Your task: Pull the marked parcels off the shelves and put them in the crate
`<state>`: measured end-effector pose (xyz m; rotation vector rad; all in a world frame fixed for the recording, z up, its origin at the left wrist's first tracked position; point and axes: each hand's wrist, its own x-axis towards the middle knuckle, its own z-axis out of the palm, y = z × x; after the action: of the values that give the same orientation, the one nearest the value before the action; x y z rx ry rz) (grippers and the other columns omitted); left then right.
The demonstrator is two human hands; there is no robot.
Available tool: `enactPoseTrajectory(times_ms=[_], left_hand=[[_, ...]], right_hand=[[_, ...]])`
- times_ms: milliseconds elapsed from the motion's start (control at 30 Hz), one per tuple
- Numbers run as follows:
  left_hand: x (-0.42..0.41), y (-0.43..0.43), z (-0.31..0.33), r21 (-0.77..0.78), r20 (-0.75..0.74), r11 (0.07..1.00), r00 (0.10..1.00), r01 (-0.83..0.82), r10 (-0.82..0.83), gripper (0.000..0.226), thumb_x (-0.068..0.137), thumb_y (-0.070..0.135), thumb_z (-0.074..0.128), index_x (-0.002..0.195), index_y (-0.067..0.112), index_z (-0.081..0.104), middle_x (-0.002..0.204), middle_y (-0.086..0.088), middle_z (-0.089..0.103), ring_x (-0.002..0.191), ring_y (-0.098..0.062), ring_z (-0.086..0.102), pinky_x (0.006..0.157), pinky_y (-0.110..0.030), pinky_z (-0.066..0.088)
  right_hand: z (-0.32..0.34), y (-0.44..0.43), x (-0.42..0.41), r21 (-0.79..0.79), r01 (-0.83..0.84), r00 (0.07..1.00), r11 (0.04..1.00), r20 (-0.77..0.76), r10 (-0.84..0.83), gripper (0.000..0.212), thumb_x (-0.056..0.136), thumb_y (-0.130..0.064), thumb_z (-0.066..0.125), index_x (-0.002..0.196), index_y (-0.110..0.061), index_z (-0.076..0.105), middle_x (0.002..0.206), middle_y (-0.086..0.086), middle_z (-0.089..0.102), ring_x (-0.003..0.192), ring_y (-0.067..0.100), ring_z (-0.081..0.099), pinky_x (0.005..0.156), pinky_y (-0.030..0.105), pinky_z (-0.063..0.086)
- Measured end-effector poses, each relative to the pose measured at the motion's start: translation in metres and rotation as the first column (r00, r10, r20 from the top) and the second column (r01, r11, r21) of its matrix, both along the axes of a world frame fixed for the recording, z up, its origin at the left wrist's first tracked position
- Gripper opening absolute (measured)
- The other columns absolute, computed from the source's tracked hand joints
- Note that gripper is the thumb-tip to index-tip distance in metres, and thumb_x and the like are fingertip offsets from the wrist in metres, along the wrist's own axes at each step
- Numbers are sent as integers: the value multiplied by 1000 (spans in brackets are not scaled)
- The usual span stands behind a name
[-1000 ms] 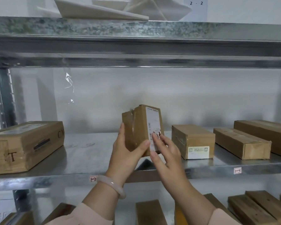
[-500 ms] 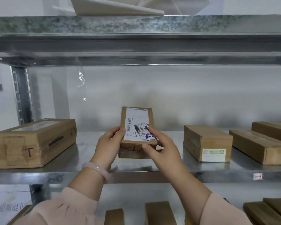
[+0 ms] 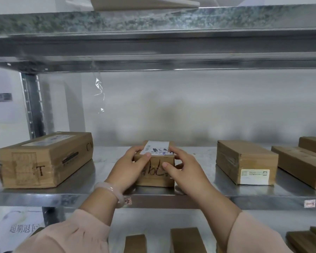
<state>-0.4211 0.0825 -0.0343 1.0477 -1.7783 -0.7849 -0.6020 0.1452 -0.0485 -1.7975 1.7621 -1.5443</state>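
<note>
Two flank parcel (image 3: 155,179): T-marked box (image 3: 44,161), stickered box (image 3: 244,159).

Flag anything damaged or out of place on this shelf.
A torn scrap of clear film dangles from the upper shelf. The big left parcel looks crumpled at its near-left corner. The held parcel looks intact.

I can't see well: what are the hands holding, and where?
The small parcel on the shelf: left hand grips its left front corner, right hand its right front corner.
</note>
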Motion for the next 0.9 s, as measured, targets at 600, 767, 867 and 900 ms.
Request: enactPoseTrajectory(times_ms=[600, 767, 867, 900], left_hand=[[-172, 74, 19, -428, 97, 879, 978, 208, -184, 47, 88, 43, 62, 133, 34, 53, 133, 10, 49, 120, 3, 38, 97, -8, 21], [-216, 59, 12, -284, 112, 929, 970, 238, -215, 48, 88, 44, 61, 133, 31, 53, 139, 2, 48, 131, -14, 41, 108, -23, 26], [-237, 48, 14, -106, 66, 956, 962, 272, -266, 53, 87, 50, 58, 136, 32, 49, 142, 0, 44, 131, -17, 41, 100, -22, 26], [-243, 45, 13, -49, 51, 958, 958, 284, -281, 56, 87, 54, 57, 138, 32, 48, 142, -1, 45, 129, -18, 44, 97, -22, 28]], right_hand=[[33, 103, -143, -272, 403, 853, 874, -234, -467, 53, 89, -35, 59, 140, -33, 43, 142, -4, 44, 133, 13, 36, 108, 30, 31], [35, 107, -199, -98, 536, 836, 839, -80, -543, 55, 90, -40, 58, 142, -31, 40, 145, -1, 44, 133, 16, 40, 109, 36, 34], [38, 92, -212, 72, 455, 884, 887, 83, -460, 61, 92, -45, 54, 147, -27, 34, 148, 4, 42, 135, 20, 41, 111, 42, 34], [37, 88, -213, 119, 430, 886, 895, 137, -444, 64, 91, -48, 53, 148, -25, 33, 149, 5, 41, 135, 22, 40, 110, 42, 34]])
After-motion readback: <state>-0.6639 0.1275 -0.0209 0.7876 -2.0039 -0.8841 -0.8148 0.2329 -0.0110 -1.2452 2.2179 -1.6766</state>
